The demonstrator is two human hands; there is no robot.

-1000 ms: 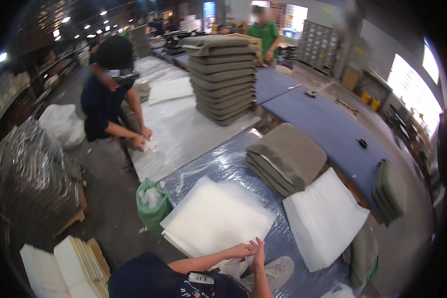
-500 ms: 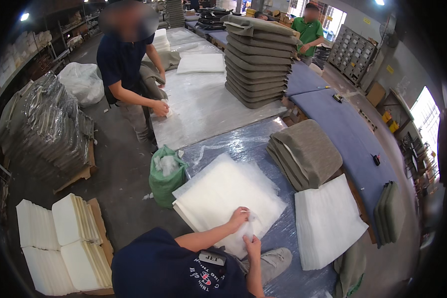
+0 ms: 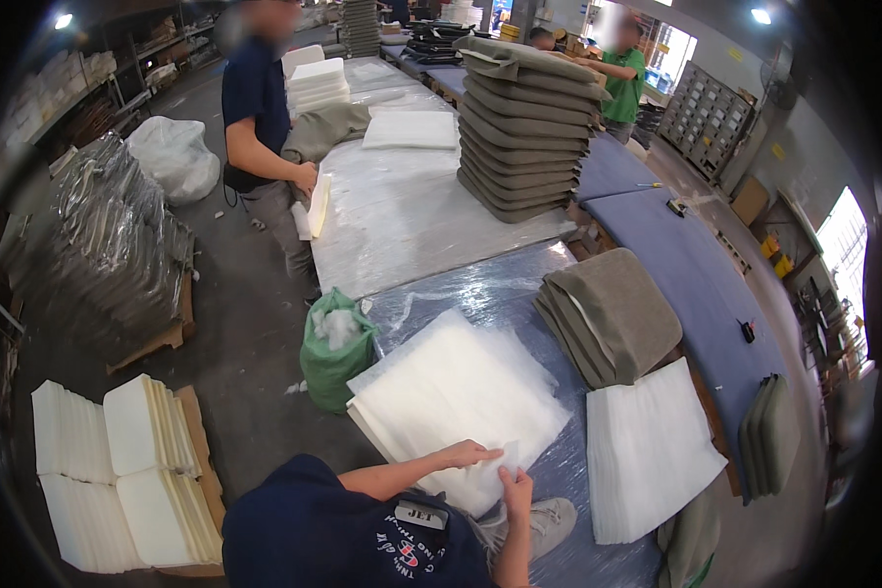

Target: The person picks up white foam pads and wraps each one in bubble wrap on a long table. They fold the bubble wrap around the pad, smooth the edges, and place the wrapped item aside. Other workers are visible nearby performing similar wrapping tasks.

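Note:
My left hand (image 3: 472,454) and my right hand (image 3: 515,490) are close together over the near corner of a square foam pad (image 3: 431,382) with thin white wadding on it. The fingers of both hands are closed in a pinch on a small flap of the white wadding (image 3: 508,455). The pad lies on a plastic-covered table (image 3: 549,367), its near edge against my lap. More white layers show under its left side.
Folded grey-brown covers (image 3: 617,304) and a white wadding stack (image 3: 652,451) lie at the right. A green sack (image 3: 335,358) of white scraps stands left of the table, foam pads (image 3: 132,470) further left. A tall cover stack (image 3: 524,127) rises ahead; a co-worker (image 3: 255,108) stands across.
The wadding bunched between my hands is flatter now, and my left hand has come down beside the right. The co-worker at the left now holds a yellowish-white pad at the table's edge.

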